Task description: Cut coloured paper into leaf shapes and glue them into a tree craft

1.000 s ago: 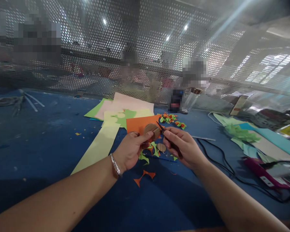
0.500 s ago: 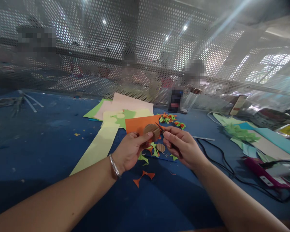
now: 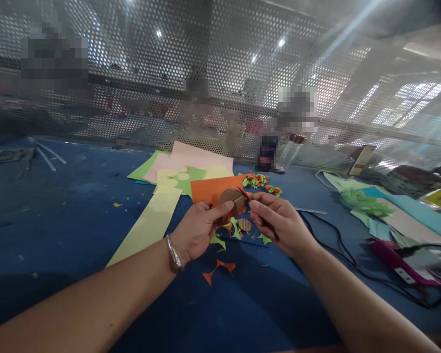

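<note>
My left hand (image 3: 202, 228) pinches a round wooden disc (image 3: 231, 197) flat against an orange paper sheet (image 3: 208, 189), thumb on top. The disc's right edge faces my other hand. In my right hand (image 3: 274, 218), closed fingers hold small dark scissors (image 3: 244, 195). Their thin tips point up and left, close to the disc's edge; the handles are hidden in my fingers. Below the hands, a smaller striped wooden disc (image 3: 244, 225) lies among green paper scraps (image 3: 236, 229). An orange scrap (image 3: 220, 267) lies nearer to me on the blue table.
Pale yellow paper (image 3: 147, 228) and a pink sheet (image 3: 202, 156) lie behind and left. Small green-and-orange paper curls (image 3: 255, 180) sit beyond my right hand. At right are black cords (image 3: 338, 240), a magenta power strip (image 3: 400, 262) and more paper (image 3: 422, 211). A perforated metal screen (image 3: 150, 88) stands behind.
Both hands stay almost in place. The scissors and my right hand shift very slightly; the left hand keeps its hold on the disc and orange paper.
</note>
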Tool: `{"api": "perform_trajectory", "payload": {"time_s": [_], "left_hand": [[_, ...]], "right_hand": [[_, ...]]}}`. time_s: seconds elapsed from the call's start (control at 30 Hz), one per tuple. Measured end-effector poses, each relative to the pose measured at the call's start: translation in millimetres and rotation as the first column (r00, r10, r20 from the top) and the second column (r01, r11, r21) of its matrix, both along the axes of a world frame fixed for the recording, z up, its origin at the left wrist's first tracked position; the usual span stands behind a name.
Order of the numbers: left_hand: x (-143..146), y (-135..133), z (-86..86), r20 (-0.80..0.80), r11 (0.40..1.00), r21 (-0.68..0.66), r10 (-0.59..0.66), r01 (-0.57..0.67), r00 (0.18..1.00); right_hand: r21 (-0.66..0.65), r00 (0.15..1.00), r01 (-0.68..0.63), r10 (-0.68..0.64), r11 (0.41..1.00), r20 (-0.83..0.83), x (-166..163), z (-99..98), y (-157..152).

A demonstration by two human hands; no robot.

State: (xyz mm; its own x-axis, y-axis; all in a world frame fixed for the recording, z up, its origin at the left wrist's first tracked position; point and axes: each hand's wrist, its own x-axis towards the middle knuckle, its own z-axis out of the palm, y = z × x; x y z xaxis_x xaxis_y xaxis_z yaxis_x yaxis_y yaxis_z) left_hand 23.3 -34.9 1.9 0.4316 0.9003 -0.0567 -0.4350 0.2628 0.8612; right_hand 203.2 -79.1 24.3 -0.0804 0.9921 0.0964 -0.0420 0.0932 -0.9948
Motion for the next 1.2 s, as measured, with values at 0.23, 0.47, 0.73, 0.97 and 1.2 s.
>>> {"api": "perform_trajectory", "payload": {"time_s": [0.23, 0.47, 0.73, 0.97, 1.2], "left_hand": [[-0.5, 0.6, 1.6, 0.002, 1.0, 0.027, 0.003, -0.003, 1.0], [-2.3, 1.6, 4.6, -0.015, 0.999, 0.045, 0.005, -0.004, 1.0], [-1.9, 2.9, 2.6, -0.009, 0.998, 0.041, 0.044, -0.044, 0.999], [-2.7, 3.5, 5.3, -0.006, 0.997, 0.05, 0.057, -0.056, 0.998], [-3.2, 3.2, 6.9, 0.003, 0.997, 0.068, 0.047, -0.047, 0.999]], "right_hand": [[0.013, 1.0, -0.003, 0.003, 1.0, 0.018, 3.3, -1.0, -0.1], [0.019, 1.0, -0.011, 0.011, 1.0, 0.029, 6.9, -3.1, 1.5], [0.014, 0.997, 0.0, -0.001, 1.0, 0.075, 9.7, -3.0, 2.6], [0.021, 0.997, -0.01, 0.008, 1.0, 0.08, 8.5, -3.6, 1.9], [0.037, 0.996, -0.018, 0.015, 0.999, 0.083, 6.4, -1.8, 1.4]]}}
